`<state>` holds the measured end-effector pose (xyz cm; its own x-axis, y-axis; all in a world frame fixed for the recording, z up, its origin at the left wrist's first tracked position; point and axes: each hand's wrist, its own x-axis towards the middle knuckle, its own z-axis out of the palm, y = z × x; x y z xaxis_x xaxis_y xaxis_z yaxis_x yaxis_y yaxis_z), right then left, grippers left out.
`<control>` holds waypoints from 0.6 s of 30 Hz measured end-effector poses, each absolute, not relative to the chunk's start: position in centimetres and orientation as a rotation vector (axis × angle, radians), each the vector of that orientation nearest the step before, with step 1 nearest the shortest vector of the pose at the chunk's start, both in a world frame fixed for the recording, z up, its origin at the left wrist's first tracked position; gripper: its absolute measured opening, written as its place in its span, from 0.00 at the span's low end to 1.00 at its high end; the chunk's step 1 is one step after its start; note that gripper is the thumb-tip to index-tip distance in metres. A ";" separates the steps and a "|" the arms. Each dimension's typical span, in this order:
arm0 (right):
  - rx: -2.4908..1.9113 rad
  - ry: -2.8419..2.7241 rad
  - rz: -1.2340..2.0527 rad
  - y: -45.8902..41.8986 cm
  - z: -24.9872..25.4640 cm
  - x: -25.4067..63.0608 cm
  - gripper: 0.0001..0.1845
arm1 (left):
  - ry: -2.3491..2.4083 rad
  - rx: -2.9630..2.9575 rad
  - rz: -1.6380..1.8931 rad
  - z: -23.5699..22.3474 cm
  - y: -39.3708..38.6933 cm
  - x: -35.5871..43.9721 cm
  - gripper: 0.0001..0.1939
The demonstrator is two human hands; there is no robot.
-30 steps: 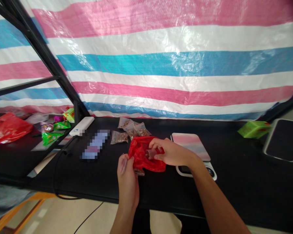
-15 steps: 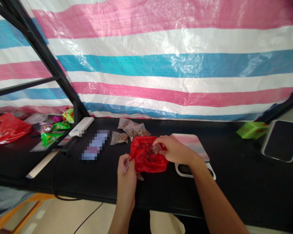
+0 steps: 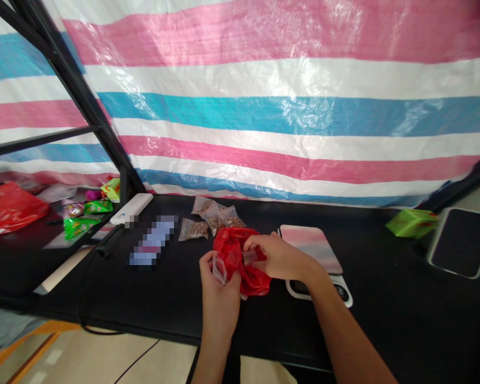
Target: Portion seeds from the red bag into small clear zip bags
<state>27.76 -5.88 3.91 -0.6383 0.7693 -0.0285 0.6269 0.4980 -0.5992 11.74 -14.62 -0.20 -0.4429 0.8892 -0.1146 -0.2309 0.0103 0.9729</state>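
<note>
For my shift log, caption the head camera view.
Head view: left hand holds a small clear zip bag beside a red plastic bag held by the right hand.

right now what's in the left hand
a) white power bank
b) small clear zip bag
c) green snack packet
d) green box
B: the left hand grips a small clear zip bag between its fingers, right beside the red plastic bag.
</note>
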 end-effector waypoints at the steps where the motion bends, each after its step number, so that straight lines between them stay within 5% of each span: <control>1: -1.182 -2.502 0.867 -6.0 3.9 27.7 0.19 | 1.397 0.719 1.600 -0.1 -14.6 11.7 0.26; 8: -1.173 -2.486 0.902 -6.4 3.7 27.7 0.19 | 1.505 0.658 1.640 1.0 -15.2 10.8 0.19; 18: -1.144 -2.497 0.829 -6.4 3.7 27.0 0.14 | 1.477 0.652 1.606 0.5 -14.8 11.0 0.23</control>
<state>27.02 -6.45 3.67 -0.6509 0.7592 0.0081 0.6037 0.5239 -0.6009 10.96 -14.77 0.53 -0.5138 0.8428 -0.1603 -0.2301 0.0446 0.9722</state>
